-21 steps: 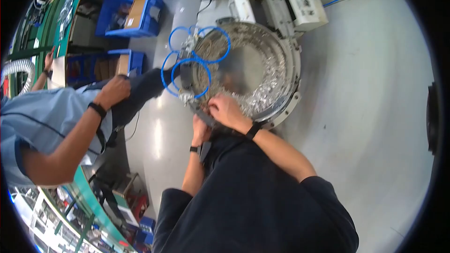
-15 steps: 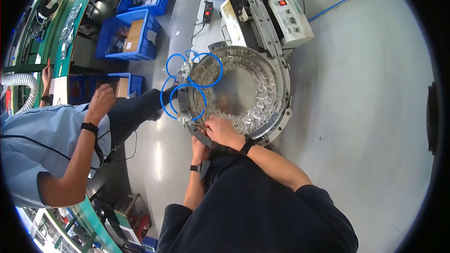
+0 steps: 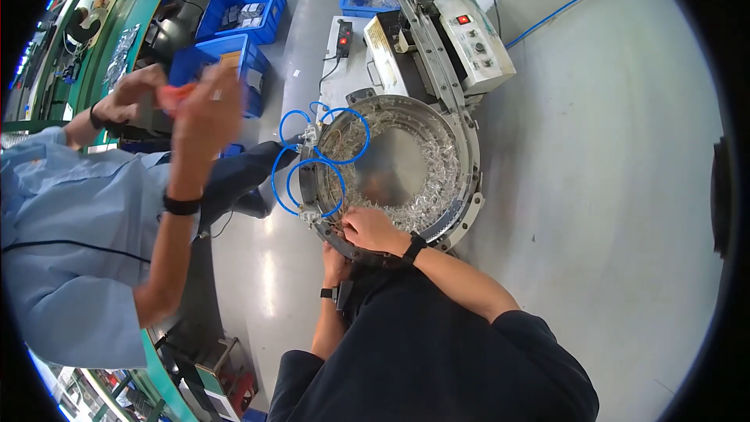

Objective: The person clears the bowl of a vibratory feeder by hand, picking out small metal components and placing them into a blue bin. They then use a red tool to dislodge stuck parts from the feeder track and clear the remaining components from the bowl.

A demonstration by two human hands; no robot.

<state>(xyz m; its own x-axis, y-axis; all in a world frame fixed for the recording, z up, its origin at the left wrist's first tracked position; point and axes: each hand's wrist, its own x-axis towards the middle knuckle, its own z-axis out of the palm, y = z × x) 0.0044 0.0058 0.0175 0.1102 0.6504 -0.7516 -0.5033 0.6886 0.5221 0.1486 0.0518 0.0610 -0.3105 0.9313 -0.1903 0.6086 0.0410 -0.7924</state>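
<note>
Silvery small pieces (image 3: 441,176) line the inside of the round metal bowl (image 3: 467,152), which stands directly in front of the person. At its near left edge, the right hand (image 3: 371,229) reaches in over the rim, fingers curled together and tips down by the inner wall; whether they pinch anything is hidden. The left hand (image 3: 336,264) is lower, just outside the dark grey curved rim segment (image 3: 328,236) and probably touching it, but its fingers are mostly covered, so its grip is impossible to judge. Blue tubing (image 3: 344,187) loops just beyond both hands, running to pale fittings (image 3: 309,217) on that side. Good work here seems to call for the left hand to steady the segment from beneath while the right fingertips make small, light movements, without snagging the loops or pushing pieces over the edge. Lifting the right wrist slightly would make the contact point easier to see.
</note>
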